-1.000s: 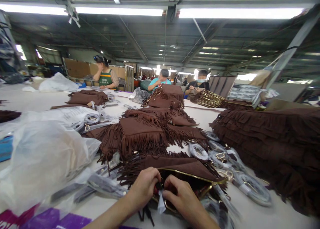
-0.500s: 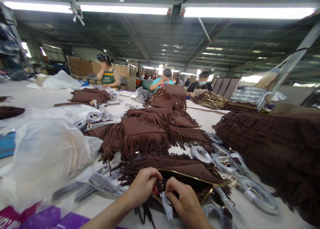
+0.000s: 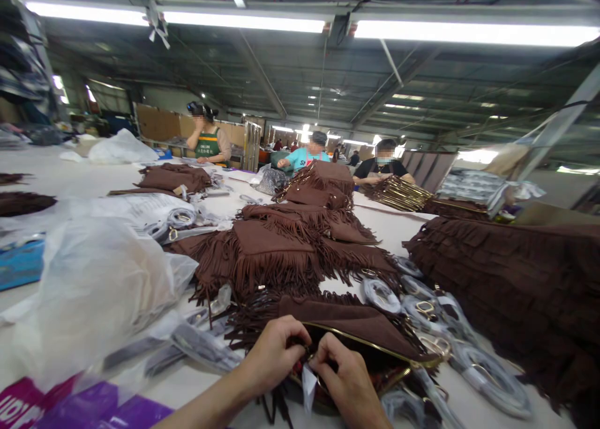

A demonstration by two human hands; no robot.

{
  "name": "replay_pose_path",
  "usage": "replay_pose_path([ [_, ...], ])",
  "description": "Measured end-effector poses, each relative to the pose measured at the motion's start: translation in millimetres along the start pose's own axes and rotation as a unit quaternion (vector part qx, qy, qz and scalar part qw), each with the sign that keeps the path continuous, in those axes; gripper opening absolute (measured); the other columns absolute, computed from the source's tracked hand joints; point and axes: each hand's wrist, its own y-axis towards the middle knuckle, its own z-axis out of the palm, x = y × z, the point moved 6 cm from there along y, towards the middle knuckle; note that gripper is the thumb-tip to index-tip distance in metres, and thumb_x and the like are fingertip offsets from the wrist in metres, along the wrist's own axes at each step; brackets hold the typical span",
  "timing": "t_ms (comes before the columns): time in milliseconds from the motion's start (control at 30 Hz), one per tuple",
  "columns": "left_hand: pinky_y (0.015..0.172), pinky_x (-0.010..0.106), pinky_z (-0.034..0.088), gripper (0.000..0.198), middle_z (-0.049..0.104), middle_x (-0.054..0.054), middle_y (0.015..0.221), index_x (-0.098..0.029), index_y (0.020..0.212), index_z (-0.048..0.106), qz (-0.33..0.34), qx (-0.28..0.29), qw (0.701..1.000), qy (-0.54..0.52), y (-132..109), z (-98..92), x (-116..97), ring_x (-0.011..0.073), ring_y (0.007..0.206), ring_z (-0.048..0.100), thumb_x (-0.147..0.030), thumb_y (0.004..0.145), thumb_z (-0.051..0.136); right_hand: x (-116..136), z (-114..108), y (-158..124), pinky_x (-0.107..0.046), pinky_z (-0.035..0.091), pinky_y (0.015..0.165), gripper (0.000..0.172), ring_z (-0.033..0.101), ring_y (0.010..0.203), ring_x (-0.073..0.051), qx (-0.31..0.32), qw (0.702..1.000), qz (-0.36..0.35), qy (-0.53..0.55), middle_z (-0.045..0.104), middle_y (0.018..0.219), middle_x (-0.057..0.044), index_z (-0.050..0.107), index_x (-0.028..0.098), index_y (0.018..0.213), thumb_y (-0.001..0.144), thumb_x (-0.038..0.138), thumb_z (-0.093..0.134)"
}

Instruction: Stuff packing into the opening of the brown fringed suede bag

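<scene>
Head camera is looking across a long white bench (image 3: 84, 185) that is carrying everything. Along its right edge a big heap of brown fringed fabric (image 3: 510, 272) is lying, and a crumpled clear plastic bag (image 3: 94, 285) is sitting toward the left edge. Mid-bench, a pile of brown fringed bags (image 3: 276, 254) is spreading out, with plastic-wrapped straps (image 3: 435, 316) lying just beside it on the right. At the near edge, a brown fringed purse (image 3: 356, 329) is lying flat, its long axis running left to right, its gold-edged opening facing the person. Both hands are working at that opening: the left hand (image 3: 274, 354) is curling closed on the purse's rim, and the right hand (image 3: 349, 379) is pinching there too, touching a small white tag (image 3: 308, 385) that is hanging between them.
</scene>
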Motion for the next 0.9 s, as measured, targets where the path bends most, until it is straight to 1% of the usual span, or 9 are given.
replay_pose_path([
  [233, 0.068, 0.024, 0.037, 0.018, 0.056, 0.001, 0.075, -0.017, 0.068, 0.060, 0.047, -0.023, 0.998, 0.044, -3, 7.2, -3, 0.0155, 0.076, 0.054, -0.003, 0.075, 0.052, 9, -1, 2, -0.025, 0.037, 0.059, 0.011, 0.052, 0.061, -0.016, 0.004, 1.000, -0.012, -0.015, 0.053, 0.062, 0.005, 0.047, 0.024, 0.070, 0.080, 0.023, 0.050],
  [300, 0.070, 0.025, 0.038, 0.018, 0.056, 0.002, 0.080, -0.018, 0.071, 0.058, 0.074, -0.022, 0.996, 0.050, -5, 3.8, -10, 0.0159, 0.078, 0.054, -0.004, 0.078, 0.049, 18, -9, -1, -0.026, 0.038, 0.062, 0.010, 0.053, 0.064, -0.017, 0.004, 0.999, -0.024, -0.025, 0.055, 0.066, 0.004, 0.048, 0.024, 0.072, 0.081, 0.023, 0.051],
  [400, 0.078, 0.027, 0.041, 0.016, 0.058, 0.005, 0.094, -0.019, 0.075, 0.056, 0.128, -0.037, 0.990, 0.049, -9, -7.7, -28, 0.0182, 0.088, 0.055, -0.007, 0.081, 0.047, 37, -30, -6, -0.028, 0.039, 0.065, 0.009, 0.053, 0.068, -0.018, -0.021, 0.999, -0.035, -0.031, 0.057, 0.070, 0.002, 0.053, 0.023, 0.074, 0.082, 0.026, 0.054],
  [467, 0.080, 0.028, 0.042, 0.016, 0.057, 0.007, 0.098, -0.019, 0.075, 0.055, 0.157, -0.065, 0.985, 0.042, -14, -16.1, -42, 0.0194, 0.091, 0.055, -0.010, 0.085, 0.046, 46, -42, -8, -0.027, 0.038, 0.062, 0.013, 0.051, 0.064, -0.017, -0.024, 0.999, -0.008, 0.041, 0.055, 0.067, 0.002, 0.054, 0.022, 0.073, 0.083, 0.032, 0.057],
  [533, 0.077, 0.028, 0.043, 0.018, 0.058, 0.006, 0.092, -0.019, 0.075, 0.052, 0.168, -0.077, 0.983, 0.007, -18, -19.2, -51, 0.0186, 0.086, 0.054, -0.014, 0.089, 0.044, 50, -43, -7, -0.024, 0.034, 0.055, 0.021, 0.048, 0.059, -0.014, 0.009, 0.984, 0.039, 0.172, 0.053, 0.064, 0.004, 0.055, 0.021, 0.076, 0.082, 0.040, 0.063],
  [633, 0.067, 0.025, 0.044, 0.017, 0.059, 0.003, 0.080, -0.019, 0.076, 0.051, 0.124, -0.044, 0.986, -0.098, -22, -11.3, -50, 0.0142, 0.070, 0.053, -0.020, 0.092, 0.045, 52, -34, -2, -0.020, 0.023, 0.047, 0.035, 0.040, 0.052, -0.009, 0.037, 0.937, 0.070, 0.340, 0.056, 0.067, 0.004, 0.055, 0.019, 0.082, 0.080, 0.050, 0.073],
  [767, 0.044, 0.018, 0.036, 0.016, 0.063, 0.001, 0.074, -0.020, 0.079, 0.047, 0.007, 0.035, 0.969, -0.246, -21, 8.1, -32, 0.0077, 0.048, 0.047, -0.031, 0.090, 0.051, 48, -25, 8, -0.019, 0.016, 0.045, 0.040, 0.031, 0.049, -0.006, 0.008, 0.901, 0.048, 0.430, 0.052, 0.066, 0.005, 0.056, 0.019, 0.082, 0.079, 0.052, 0.078],
  [833, 0.037, 0.016, 0.034, 0.024, 0.066, 0.003, 0.084, -0.021, 0.078, 0.044, -0.035, 0.070, 0.950, -0.302, -20, 15.8, -27, 0.0083, 0.050, 0.053, -0.040, 0.085, 0.058, 48, -24, 11, -0.020, 0.017, 0.044, 0.040, 0.031, 0.048, -0.006, -0.004, 0.892, 0.038, 0.450, 0.050, 0.065, 0.006, 0.056, 0.019, 0.081, 0.078, 0.052, 0.079],
  [900, 0.041, 0.017, 0.042, 0.032, 0.067, 0.005, 0.090, -0.020, 0.077, 0.044, -0.063, 0.084, 0.935, -0.340, -19, 19.8, -25, 0.0120, 0.060, 0.062, -0.045, 0.079, 0.064, 50, -22, 13, -0.019, 0.020, 0.045, 0.039, 0.033, 0.048, -0.006, -0.005, 0.887, 0.027, 0.461, 0.051, 0.064, 0.006, 0.056, 0.019, 0.080, 0.078, 0.050, 0.080],
])
